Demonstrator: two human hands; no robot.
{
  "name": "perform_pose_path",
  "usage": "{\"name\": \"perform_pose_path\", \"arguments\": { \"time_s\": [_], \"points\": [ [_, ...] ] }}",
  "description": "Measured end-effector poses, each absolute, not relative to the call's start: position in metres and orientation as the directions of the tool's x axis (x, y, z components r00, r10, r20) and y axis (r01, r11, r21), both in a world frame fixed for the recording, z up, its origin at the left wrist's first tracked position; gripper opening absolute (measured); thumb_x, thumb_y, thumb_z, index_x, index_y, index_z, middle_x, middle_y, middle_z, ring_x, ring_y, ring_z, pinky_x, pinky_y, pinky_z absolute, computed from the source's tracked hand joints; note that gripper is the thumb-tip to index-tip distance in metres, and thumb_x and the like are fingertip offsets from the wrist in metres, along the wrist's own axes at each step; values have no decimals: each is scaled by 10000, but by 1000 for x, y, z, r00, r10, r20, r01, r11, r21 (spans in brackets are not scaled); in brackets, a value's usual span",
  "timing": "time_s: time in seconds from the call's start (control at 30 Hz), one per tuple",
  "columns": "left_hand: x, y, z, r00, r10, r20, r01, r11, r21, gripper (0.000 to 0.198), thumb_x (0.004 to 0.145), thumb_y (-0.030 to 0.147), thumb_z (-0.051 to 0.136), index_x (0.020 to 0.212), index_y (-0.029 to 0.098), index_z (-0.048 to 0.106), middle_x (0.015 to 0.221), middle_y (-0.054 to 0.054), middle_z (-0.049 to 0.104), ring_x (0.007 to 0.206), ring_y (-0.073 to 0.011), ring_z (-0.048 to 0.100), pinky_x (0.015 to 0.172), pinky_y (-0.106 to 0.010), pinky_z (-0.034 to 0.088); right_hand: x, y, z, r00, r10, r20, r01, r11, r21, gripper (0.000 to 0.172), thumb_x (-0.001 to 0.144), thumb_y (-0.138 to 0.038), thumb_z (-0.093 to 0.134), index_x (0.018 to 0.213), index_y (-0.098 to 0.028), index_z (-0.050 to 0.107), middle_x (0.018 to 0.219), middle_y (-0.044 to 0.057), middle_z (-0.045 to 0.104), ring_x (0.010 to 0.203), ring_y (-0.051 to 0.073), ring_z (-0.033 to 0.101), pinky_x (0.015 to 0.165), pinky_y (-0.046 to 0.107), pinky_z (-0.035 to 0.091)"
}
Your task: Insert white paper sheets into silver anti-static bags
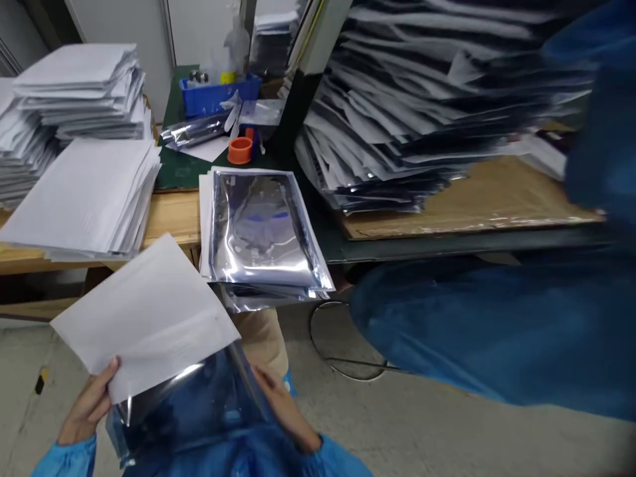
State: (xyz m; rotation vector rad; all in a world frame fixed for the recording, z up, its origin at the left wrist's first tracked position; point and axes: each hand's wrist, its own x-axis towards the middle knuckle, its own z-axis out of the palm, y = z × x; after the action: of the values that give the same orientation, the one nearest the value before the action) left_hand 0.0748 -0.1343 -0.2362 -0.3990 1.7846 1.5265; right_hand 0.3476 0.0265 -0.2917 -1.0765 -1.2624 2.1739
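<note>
Low in the view, the left hand (89, 401) grips the lower corner of a white sheet (146, 315), thumb closed over its edge. The sheet's lower end sits in the mouth of a shiny foil bag (199, 404) held over the lap. The right hand (283, 404) pinches the bag's right edge, fingers closed on it. Behind, a blue bin (213, 96) holds small bottles. A stack of foil bags (263, 232) overhangs the table (171, 215) edge just above the sheet. Bare floor (397, 424) lies to the right, under a person's blue sleeve (497, 324).
</note>
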Motion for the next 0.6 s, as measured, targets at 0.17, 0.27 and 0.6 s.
{"name": "perform_pose_path", "arguments": {
  "time_s": [0.17,0.27,0.6],
  "points": [
    [72,-142,-277,-538,310,-784,-643,450,620,303,723,67,758,1015,105,684,983,-132,737,946,-260,701,877,-332,566,318,56,-332,-545,653,-526,-122,-682,-721,592,689,-709,643,979,-202,738,959,84,795,895,239,727,849,391,562],
    [77,-132,-293,-561,319,-764,-637,422,645,208,824,99,669,1031,117,655,1016,-113,733,946,-223,700,892,-315,552,309,52,-341,-481,678,-555,-174,-695,-698,466,581,-530,830,885,-184,757,815,42,803,763,213,723,791,340,560],
    [106,-152,-325,-578,330,-746,-578,479,660,167,891,162,597,1049,110,612,930,-103,738,900,-224,704,852,-329,564,329,20,-349,-226,699,-678,-254,-714,-652,425,575,-475,848,900,-213,771,890,25,813,864,204,725,900,337,543]
  ]
}}
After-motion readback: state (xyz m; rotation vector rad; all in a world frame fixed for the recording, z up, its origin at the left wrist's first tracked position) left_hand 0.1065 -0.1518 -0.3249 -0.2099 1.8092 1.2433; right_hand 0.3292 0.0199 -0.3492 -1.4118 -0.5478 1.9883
